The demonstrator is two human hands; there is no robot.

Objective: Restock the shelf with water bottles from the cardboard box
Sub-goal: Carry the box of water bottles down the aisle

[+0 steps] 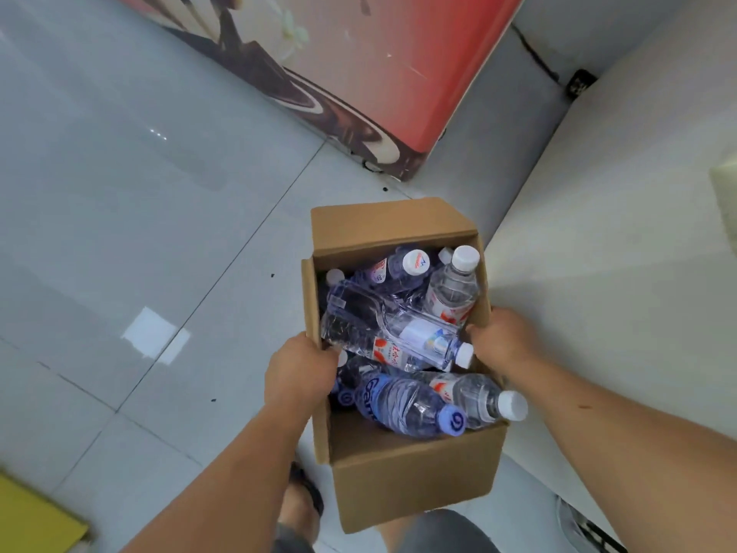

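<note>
— The left hand (301, 373) and right hand (502, 339) each grip a side wall of the cardboard box (414, 472), fingers curled over its rim.
— And the water bottles (399, 341)?
— Heaped loose inside; the box seems lifted off the floor (119, 233). The carrier should keep it level, since caps overhang the near rim.

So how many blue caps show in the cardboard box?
2. The near blue cap tops a bottle lying at the front of the cardboard box. The second blue cap peeks out beside the left hand. Other bottles may hide more.
</note>
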